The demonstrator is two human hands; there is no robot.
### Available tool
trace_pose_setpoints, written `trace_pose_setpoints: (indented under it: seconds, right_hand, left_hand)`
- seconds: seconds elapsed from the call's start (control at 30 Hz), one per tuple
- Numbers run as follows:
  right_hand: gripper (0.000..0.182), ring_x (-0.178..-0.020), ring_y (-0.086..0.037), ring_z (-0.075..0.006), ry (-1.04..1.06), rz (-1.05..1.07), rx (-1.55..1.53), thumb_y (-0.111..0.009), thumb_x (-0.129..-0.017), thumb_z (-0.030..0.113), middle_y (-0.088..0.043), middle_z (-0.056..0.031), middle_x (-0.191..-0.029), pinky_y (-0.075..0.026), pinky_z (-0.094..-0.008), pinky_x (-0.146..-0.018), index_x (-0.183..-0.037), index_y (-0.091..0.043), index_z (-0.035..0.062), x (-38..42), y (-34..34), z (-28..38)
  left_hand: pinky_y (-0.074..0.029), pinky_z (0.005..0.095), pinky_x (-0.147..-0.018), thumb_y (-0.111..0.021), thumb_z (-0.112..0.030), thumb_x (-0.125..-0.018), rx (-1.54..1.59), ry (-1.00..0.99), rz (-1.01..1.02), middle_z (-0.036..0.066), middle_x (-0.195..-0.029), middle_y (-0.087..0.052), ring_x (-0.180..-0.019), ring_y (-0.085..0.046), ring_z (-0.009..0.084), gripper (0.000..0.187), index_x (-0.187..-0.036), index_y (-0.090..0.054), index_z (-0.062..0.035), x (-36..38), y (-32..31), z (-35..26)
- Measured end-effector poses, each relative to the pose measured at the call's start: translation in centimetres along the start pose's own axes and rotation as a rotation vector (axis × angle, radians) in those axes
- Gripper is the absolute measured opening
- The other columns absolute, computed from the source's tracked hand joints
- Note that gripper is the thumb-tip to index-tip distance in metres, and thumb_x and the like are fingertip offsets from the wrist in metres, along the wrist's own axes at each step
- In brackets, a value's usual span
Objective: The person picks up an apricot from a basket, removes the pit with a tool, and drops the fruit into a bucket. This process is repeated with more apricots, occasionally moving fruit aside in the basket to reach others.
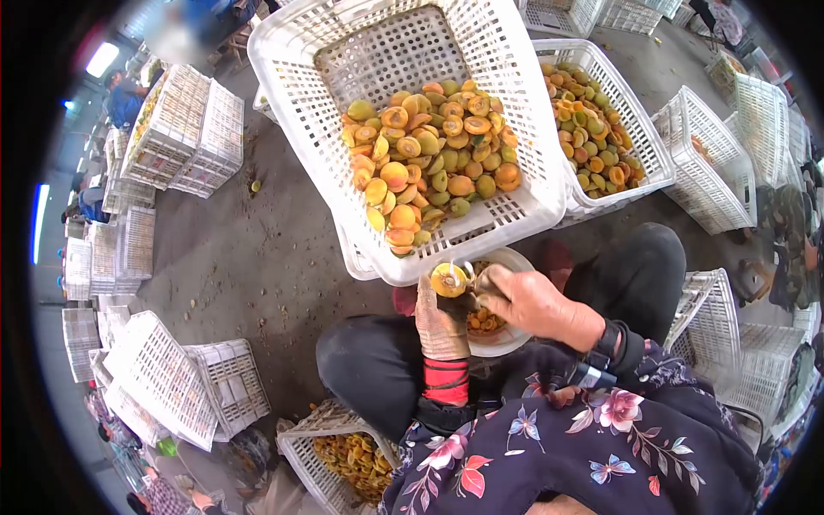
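My left hand (442,322), in a worn glove, is closed around a cut yellow fruit (448,280) and holds it up near the front edge of the large white crate (292,129). Close on its right is my right hand (536,302), bare, its fingers curled around a small tool that is mostly hidden, with a pale tip by the fruit. Below both hands, a white bucket (504,343) between my knees holds orange pieces. Many halved fruits (429,154) lie in the tilted crate.
Another white crate of fruit (665,167) stands behind at the right. A crate of fruit pieces (300,455) is by my left leg. Stacked crates (202,129) stand at the left, more crates (704,197) at the right. Other people (127,99) are in the background.
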State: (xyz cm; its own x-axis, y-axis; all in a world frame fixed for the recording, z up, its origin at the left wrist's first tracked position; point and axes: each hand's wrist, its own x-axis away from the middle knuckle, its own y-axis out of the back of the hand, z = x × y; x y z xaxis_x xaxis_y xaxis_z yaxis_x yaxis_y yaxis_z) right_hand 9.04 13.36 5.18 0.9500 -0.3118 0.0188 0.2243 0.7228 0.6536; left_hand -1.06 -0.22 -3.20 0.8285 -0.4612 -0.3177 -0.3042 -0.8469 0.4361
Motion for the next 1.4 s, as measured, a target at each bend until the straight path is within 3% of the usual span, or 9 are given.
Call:
trace_pose_setpoints:
  seconds: [0.07,0.13,0.6,0.87,1.1,1.2,1.3,1.33,1.4]
  right_hand:
    - [0.029,-0.071,-0.064,-0.0425,-0.028,0.083,0.126,-0.059,-0.093,0.028,-0.062,-0.0223,-0.071,-0.049,-0.0499,-0.061,-0.100,-0.049,0.0017,1.2,-0.1,0.9]
    - [0.030,-0.069,-0.064,-0.0422,-0.043,0.107,0.140,-0.059,-0.093,0.029,-0.062,-0.0217,-0.069,-0.049,-0.0499,-0.060,-0.100,-0.049,0.0016,1.9,-0.3,1.1]
    - [0.027,-0.057,-0.064,-0.0367,-0.056,0.124,0.303,-0.059,-0.091,0.026,-0.060,-0.0168,-0.058,-0.050,-0.0456,-0.053,-0.097,-0.052,0.0013,2.6,-1.3,1.0]
    - [0.030,-0.081,-0.062,-0.0479,-0.091,0.297,-0.423,-0.058,-0.091,0.024,-0.063,-0.0290,-0.080,-0.049,-0.0507,-0.072,-0.097,-0.051,-0.0044,2.9,-3.0,-1.7]
    - [0.033,-0.081,-0.064,-0.0443,-0.207,0.377,-0.103,-0.059,-0.091,0.025,-0.064,-0.0280,-0.082,-0.050,-0.0470,-0.070,-0.106,-0.054,-0.0041,2.9,-2.7,-0.5]
    - [0.037,-0.079,-0.065,-0.0442,-0.478,0.681,-0.636,-0.059,-0.090,0.025,-0.065,-0.0277,-0.084,-0.050,-0.0470,-0.069,-0.113,-0.054,-0.0029,2.9,-2.1,-0.7]
    - [0.032,-0.048,-0.055,-0.0182,0.172,0.202,-0.268,-0.060,-0.088,0.022,-0.058,-0.0070,-0.067,-0.045,-0.0326,-0.045,-0.113,-0.056,0.0011,3.4,-5.3,-3.4]
    - [0.032,-0.048,-0.055,-0.0182,0.166,0.201,-0.271,-0.060,-0.088,0.022,-0.058,-0.0070,-0.067,-0.045,-0.0326,-0.045,-0.113,-0.056,0.0011,4.0,-5.0,-4.2]
    - [0.030,-0.046,-0.045,-0.0080,-0.456,0.753,-0.647,-0.062,-0.089,0.022,-0.048,0.0007,-0.064,-0.038,-0.0254,-0.040,-0.111,-0.053,0.0029,2.4,0.7,0.2]
  left_hand:
    - [-0.053,0.0323,-0.079,-0.046,-0.038,-0.102,1.025,0.748,0.071,0.014,-0.104,-0.061,-0.089,-0.061,0.0206,0.040,-0.114,-0.054,-0.0008,-0.7,0.6,-2.4]
    - [-0.053,0.0323,-0.078,-0.046,-0.043,-0.102,0.867,0.556,0.119,0.013,-0.099,-0.063,-0.087,-0.062,0.0200,0.045,-0.112,-0.055,-0.0006,-0.8,0.8,-3.6]
    - [-0.049,0.0240,-0.059,-0.037,-0.054,-0.102,0.768,0.719,0.147,0.005,-0.082,-0.064,-0.067,-0.060,0.0108,0.058,-0.103,-0.063,-0.0022,-0.5,0.4,-2.0]
    - [-0.048,0.0246,-0.057,-0.039,-0.053,-0.102,0.685,0.687,0.171,0.007,-0.071,-0.062,-0.061,-0.059,0.0127,0.057,-0.088,-0.063,-0.0031,-0.6,0.6,-2.8]
    - [-0.048,0.0282,-0.052,-0.040,-0.057,-0.100,0.760,0.754,0.159,0.010,-0.064,-0.061,-0.051,-0.056,0.0169,0.064,-0.074,-0.059,-0.0013,-1.0,0.9,-2.8]
    - [-0.045,0.0270,-0.052,-0.042,-0.054,-0.100,0.765,0.687,0.250,0.009,-0.063,-0.061,-0.052,-0.056,0.0159,0.063,-0.074,-0.060,-0.0007,-1.4,1.5,-3.5]
    - [-0.044,0.0261,-0.051,-0.045,-0.052,-0.100,0.711,0.699,0.344,0.008,-0.063,-0.061,-0.053,-0.057,0.0146,0.059,-0.076,-0.061,-0.0008,-1.3,0.9,-2.3]
    - [-0.044,0.0259,-0.052,-0.046,-0.051,-0.100,0.666,0.708,0.391,0.008,-0.063,-0.062,-0.053,-0.057,0.0143,0.058,-0.076,-0.062,-0.0010,-1.0,0.6,-1.7]
    - [-0.044,0.0259,-0.052,-0.046,-0.050,-0.100,0.666,0.682,0.473,0.008,-0.065,-0.063,-0.054,-0.057,0.0137,0.056,-0.078,-0.062,-0.0019,-1.2,0.9,-2.0]
